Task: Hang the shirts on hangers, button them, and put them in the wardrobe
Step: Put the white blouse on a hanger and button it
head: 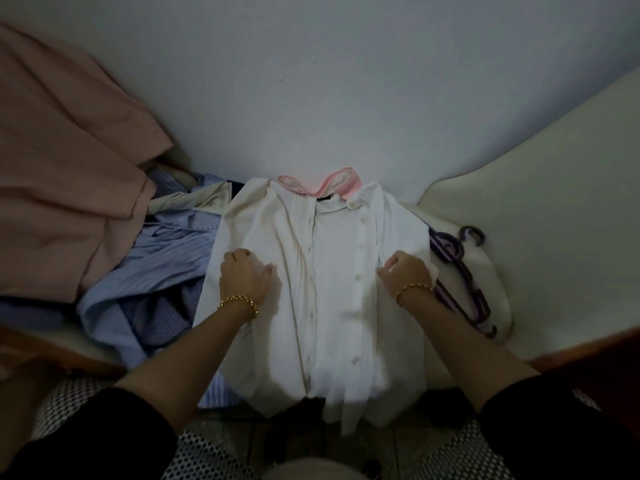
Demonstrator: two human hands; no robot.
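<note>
white shirt (329,278) frame centre, front up | left hand (246,276) curled, gripping its cloth | right hand (408,271) pinching a fold | purple hangers (462,275) right

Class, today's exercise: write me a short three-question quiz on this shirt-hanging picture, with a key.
1. True or false: the left hand and the right hand are both on the white shirt.
2. The hangers lie on which side of the white shirt? A) left B) right C) on top
3. What colour is the collar?
Key: 1 true; 2 B; 3 pink.
</note>
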